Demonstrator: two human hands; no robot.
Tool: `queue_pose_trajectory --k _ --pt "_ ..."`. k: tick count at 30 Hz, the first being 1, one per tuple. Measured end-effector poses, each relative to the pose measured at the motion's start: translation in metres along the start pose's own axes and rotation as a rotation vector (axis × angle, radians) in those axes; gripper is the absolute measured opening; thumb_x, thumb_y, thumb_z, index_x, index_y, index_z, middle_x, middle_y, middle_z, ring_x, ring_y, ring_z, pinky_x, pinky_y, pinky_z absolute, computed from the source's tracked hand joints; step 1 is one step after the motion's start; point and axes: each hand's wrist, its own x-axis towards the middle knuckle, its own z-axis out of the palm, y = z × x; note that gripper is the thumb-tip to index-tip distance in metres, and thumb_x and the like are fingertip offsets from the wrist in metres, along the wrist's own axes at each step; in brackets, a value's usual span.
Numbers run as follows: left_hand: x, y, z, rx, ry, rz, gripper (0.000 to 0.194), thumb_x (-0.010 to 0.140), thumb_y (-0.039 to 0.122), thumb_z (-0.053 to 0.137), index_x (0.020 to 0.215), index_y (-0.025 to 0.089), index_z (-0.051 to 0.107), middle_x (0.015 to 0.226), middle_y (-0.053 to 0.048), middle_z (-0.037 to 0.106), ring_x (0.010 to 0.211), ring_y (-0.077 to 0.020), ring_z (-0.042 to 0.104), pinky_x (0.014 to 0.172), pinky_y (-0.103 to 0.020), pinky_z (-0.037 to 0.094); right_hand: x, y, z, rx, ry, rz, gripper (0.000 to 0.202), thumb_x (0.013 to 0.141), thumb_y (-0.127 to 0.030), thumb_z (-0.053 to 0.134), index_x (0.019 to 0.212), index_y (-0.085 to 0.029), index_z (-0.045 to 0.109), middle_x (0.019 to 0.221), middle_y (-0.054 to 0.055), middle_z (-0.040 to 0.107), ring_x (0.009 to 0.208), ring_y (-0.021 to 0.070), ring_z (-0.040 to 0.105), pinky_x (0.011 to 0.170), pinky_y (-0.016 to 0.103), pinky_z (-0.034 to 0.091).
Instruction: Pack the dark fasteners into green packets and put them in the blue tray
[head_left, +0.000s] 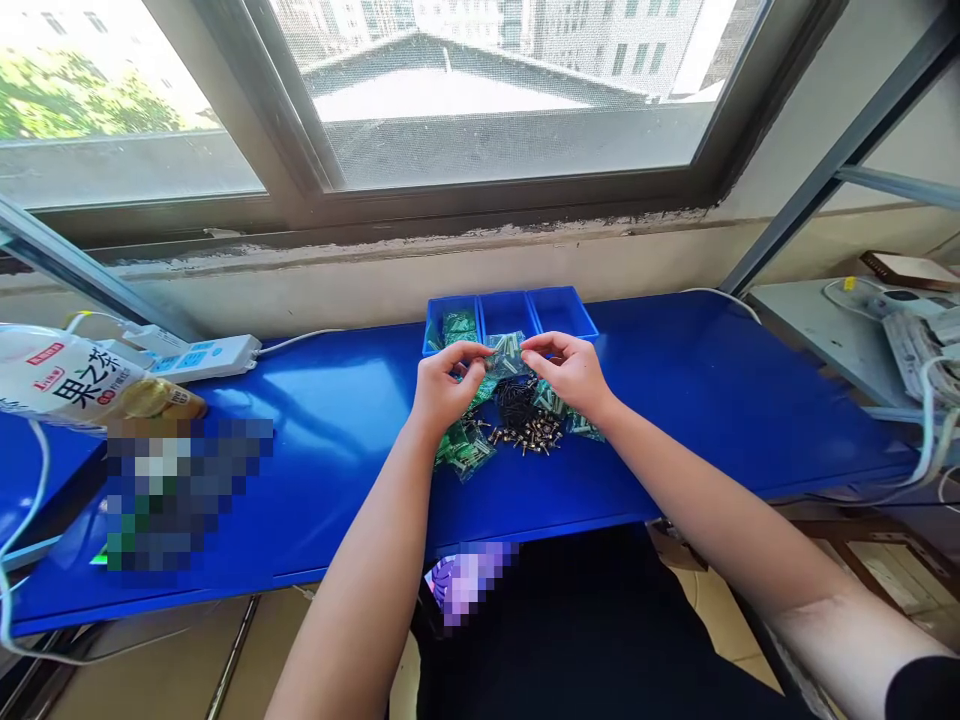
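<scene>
Between my two hands is a small clear plastic bag [506,355] with pale stick-like pieces inside. My left hand [450,385] pinches its left edge, and my right hand [570,372] pinches the right edge. Below it on the table lie a heap of thin black parts [516,402] and a scatter of small metal-tipped pieces [536,435]. More greenish bags [466,452] lie to the left of the heap, and others lie to its right. Just behind my hands stands a blue three-part bin [564,312]; its left compartment contains green bags [459,325].
The blue table [345,470] runs below a window. A drink bottle [97,380] lies at the left, near a white power strip [214,358] with a cable. A blurred item [187,490] lies in front of them. Metal frame posts [802,190] rise at both sides.
</scene>
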Motion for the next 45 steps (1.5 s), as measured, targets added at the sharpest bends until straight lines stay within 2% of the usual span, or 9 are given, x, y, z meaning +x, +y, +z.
queue_pose_trajectory --k 7,10,14,21,24,29,34,38,45 --pt "0.0 -0.005 0.003 0.013 0.027 0.011 0.014 0.084 0.019 0.067 0.096 0.021 0.074 0.088 -0.003 0.077 0.072 -0.0125 0.069 0.058 -0.025 0.05 -0.001 0.0 0.001 -0.027 -0.004 -0.021 0.024 0.08 -0.041 0.078 0.085 -0.02 0.067 0.089 0.006 0.073 0.077 0.0176 0.067 0.063 0.03 0.052" --pt "0.0 -0.007 0.002 -0.024 0.017 0.008 0.025 0.083 0.02 0.069 0.108 0.022 0.07 0.092 -0.003 0.077 0.072 -0.0117 0.068 0.059 -0.024 0.051 -0.001 -0.002 0.001 -0.026 -0.005 -0.018 0.025 0.079 -0.041 0.078 0.085 -0.02 0.064 0.088 0.005 0.072 0.076 0.0168 0.066 0.063 0.03 0.052" --pt "-0.001 -0.008 0.002 -0.056 0.012 -0.024 0.041 0.084 0.021 0.069 0.124 0.024 0.063 0.077 0.002 0.071 0.065 -0.0102 0.063 0.061 -0.024 0.05 -0.001 -0.002 0.002 0.009 -0.012 -0.024 0.024 0.08 -0.038 0.078 0.088 -0.02 0.064 0.085 0.003 0.07 0.075 0.0157 0.065 0.063 0.029 0.051" --pt "-0.003 -0.003 0.001 0.0 -0.048 0.002 0.016 0.092 0.025 0.06 0.098 0.02 0.074 0.066 0.002 0.062 0.058 -0.0101 0.053 0.057 -0.024 0.046 0.005 -0.011 0.005 0.057 -0.026 -0.078 0.024 0.081 -0.037 0.077 0.091 -0.021 0.064 0.083 0.003 0.068 0.073 0.0156 0.064 0.063 0.031 0.052" --pt "-0.003 -0.001 0.002 0.015 -0.066 0.018 0.018 0.096 0.027 0.057 0.101 0.019 0.073 0.07 0.001 0.064 0.06 -0.011 0.055 0.058 -0.025 0.046 0.014 -0.027 0.005 -0.03 -0.112 -0.152 0.018 0.083 -0.035 0.074 0.091 -0.021 0.064 0.084 0.003 0.068 0.073 0.0156 0.063 0.063 0.032 0.053" --pt "0.0 -0.001 0.003 0.032 -0.059 0.024 0.017 0.096 0.028 0.058 0.108 0.021 0.068 0.081 -0.001 0.067 0.066 -0.0114 0.057 0.06 -0.025 0.048 0.028 -0.039 0.005 -0.229 -0.378 -0.351 0.008 0.087 -0.028 0.068 0.094 -0.023 0.068 0.083 0.001 0.068 0.07 0.0139 0.058 0.067 0.032 0.052" --pt "0.002 0.001 0.004 0.103 0.014 0.095 0.006 0.091 0.025 0.066 0.087 0.021 0.07 0.081 -0.002 0.06 0.068 -0.0121 0.055 0.06 -0.026 0.048 0.019 -0.017 0.01 -0.2 -0.28 -0.301 0.016 0.091 -0.035 0.065 0.101 -0.024 0.07 0.09 0.002 0.07 0.076 0.015 0.061 0.072 0.032 0.054" --pt "0.002 0.003 0.008 0.081 0.014 0.094 0.007 0.091 0.025 0.067 0.088 0.022 0.072 0.079 -0.002 0.061 0.068 -0.012 0.054 0.06 -0.026 0.047 0.013 -0.004 0.01 -0.161 -0.189 -0.215 0.03 0.089 -0.04 0.068 0.115 -0.024 0.068 0.094 0.003 0.071 0.082 0.0161 0.064 0.072 0.032 0.053" --pt "0.002 -0.007 0.004 0.079 0.056 0.044 0.009 0.091 0.029 0.069 0.092 0.022 0.074 0.081 -0.002 0.065 0.071 -0.0127 0.057 0.059 -0.026 0.046 0.017 -0.003 0.006 -0.289 -0.202 -0.258 0.022 0.094 -0.042 0.064 0.093 -0.023 0.074 0.093 0.005 0.074 0.081 0.0186 0.064 0.073 0.035 0.052"
